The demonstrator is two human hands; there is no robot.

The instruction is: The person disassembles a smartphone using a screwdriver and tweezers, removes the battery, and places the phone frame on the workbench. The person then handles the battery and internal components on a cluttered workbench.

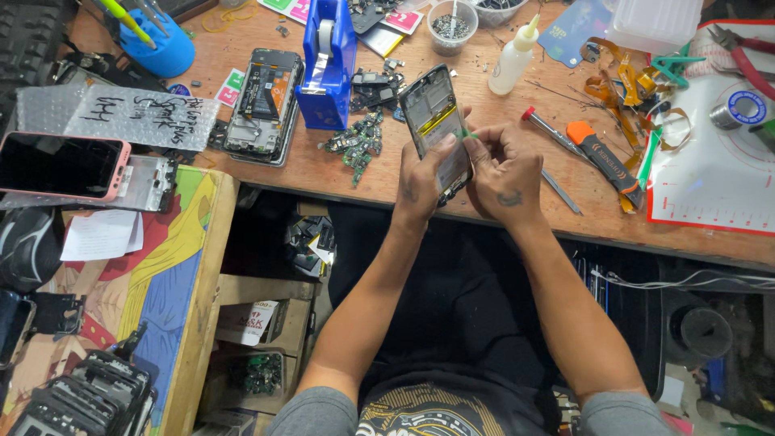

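My left hand (pixel 421 179) clasps the opened phone (pixel 436 129); my right hand (pixel 502 165) pinches a small green tab (pixel 467 134), mid-peel; next needs a steady, gentle pull.

Two hands work over the desk (pixel 266 173): the left hand (pixel 421 182) and the right hand (pixel 504 173). Three opened phones show: one opened phone in the hands (pixel 436 121), one opened phone lying flat (pixel 265 105), and one bare phone frame (pixel 149 182). There is one pink phone (pixel 60 165), one blue tape dispenser (pixel 327 64), one white squeeze bottle (pixel 514 58), one blue pen cup (pixel 157 40), one red-handled screwdriver (pixel 549 129) and one orange-handled tool (pixel 601 153).
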